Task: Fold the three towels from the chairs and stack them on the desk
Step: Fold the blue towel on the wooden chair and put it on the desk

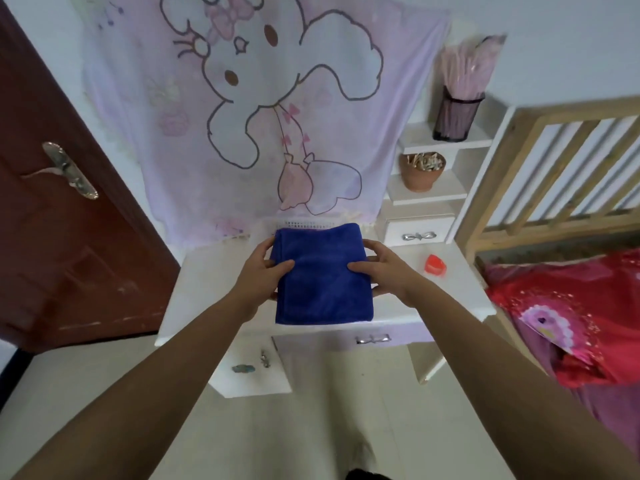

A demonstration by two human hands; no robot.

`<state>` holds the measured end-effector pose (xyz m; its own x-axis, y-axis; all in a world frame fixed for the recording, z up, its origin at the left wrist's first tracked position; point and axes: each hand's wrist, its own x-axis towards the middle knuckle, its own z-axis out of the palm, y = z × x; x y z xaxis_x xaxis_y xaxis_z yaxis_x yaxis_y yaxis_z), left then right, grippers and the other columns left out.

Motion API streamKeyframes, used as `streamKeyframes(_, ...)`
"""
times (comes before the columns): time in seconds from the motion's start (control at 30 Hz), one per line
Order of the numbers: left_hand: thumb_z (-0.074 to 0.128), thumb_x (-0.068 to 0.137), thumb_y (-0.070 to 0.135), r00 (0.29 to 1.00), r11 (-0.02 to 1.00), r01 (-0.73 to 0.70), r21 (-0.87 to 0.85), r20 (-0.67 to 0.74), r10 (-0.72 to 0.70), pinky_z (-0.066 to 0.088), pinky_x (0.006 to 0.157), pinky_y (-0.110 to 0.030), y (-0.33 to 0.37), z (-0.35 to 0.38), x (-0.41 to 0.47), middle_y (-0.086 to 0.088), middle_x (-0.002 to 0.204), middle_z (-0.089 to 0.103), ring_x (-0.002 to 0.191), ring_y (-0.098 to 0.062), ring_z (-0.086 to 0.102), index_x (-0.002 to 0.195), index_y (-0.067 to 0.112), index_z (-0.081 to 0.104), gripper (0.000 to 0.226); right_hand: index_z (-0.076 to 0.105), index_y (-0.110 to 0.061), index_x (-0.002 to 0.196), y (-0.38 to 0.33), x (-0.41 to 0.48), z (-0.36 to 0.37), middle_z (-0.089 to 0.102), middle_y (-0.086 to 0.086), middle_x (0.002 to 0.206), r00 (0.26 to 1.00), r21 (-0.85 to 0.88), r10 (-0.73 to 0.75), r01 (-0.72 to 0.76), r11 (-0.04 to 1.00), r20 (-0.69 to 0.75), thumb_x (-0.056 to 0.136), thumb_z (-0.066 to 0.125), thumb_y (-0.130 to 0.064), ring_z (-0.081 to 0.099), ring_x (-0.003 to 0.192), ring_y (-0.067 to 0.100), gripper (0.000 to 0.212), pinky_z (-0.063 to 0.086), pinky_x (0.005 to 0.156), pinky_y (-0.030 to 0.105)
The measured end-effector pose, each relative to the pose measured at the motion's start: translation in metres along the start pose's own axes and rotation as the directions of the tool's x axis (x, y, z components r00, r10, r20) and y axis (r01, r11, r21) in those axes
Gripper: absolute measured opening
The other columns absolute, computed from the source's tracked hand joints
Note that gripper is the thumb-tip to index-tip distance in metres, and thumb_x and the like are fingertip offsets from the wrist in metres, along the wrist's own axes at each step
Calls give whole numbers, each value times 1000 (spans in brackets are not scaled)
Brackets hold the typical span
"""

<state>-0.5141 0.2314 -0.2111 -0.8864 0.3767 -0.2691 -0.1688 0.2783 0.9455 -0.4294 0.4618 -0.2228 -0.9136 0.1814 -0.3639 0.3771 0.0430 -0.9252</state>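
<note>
We are holding a folded blue towel [320,271] over the white surface [207,289], one hand on each side. Our left hand [266,268] is gripping the left edge, thumb on top and fingers curling underneath, and our right hand [381,268] is doing the same at the right edge, so each grip is closing narrowly on the cloth. Holding both sides this way is keeping the layers pressed together, so the fold is not slipping open as the bundle is set in place. Whether the towel is already resting on the surface or hanging just above it, we cannot tell; its near edge is reaching toward the front lip. It looks thick enough to be more than one towel, but only blue cloth is showing, so we are not judging how many are stacked. We are keeping it toward the middle, well apart from the small red object [435,265] on the right and just in front of the pink cartoon cloth [242,98] hanging behind.
</note>
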Motion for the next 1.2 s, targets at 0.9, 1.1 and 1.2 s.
streamKeyframes(0.9, 56, 94, 9, 902, 896, 381, 229, 120, -415, 55, 86, -45, -115, -57, 353, -5, 121, 53, 109, -29, 58, 152, 24, 21, 69, 38, -23, 145, 64, 326, 44, 55, 6, 132, 848, 38, 509, -509, 860, -150, 91, 59, -15, 60, 112, 30, 59, 56, 92, 48)
streamKeyframes(1.1, 55, 95, 10, 901, 888, 387, 248, 103, -421, 51, 97, -52, -120, -54, 345, -10, 135, 51, 115, -28, 56, 152, 23, 22, 67, 34, -25, 147, 59, 320, 47, 55, 4, 139, 868, -103, 469, -488, 867, -163, 94, 58, -23, 59, 113, 24, 58, 54, 89, 38)
streamKeyframes(1.2, 55, 95, 13, 900, 875, 375, 307, 103, -422, 48, 101, -49, -116, -56, 337, -13, 140, 50, 119, -30, 55, 154, 20, 15, 72, 23, -24, 153, 46, 312, 49, 52, 8, 144, 901, -352, 400, -433, 830, -167, 98, 52, -27, 57, 118, 28, 62, 50, 93, 36)
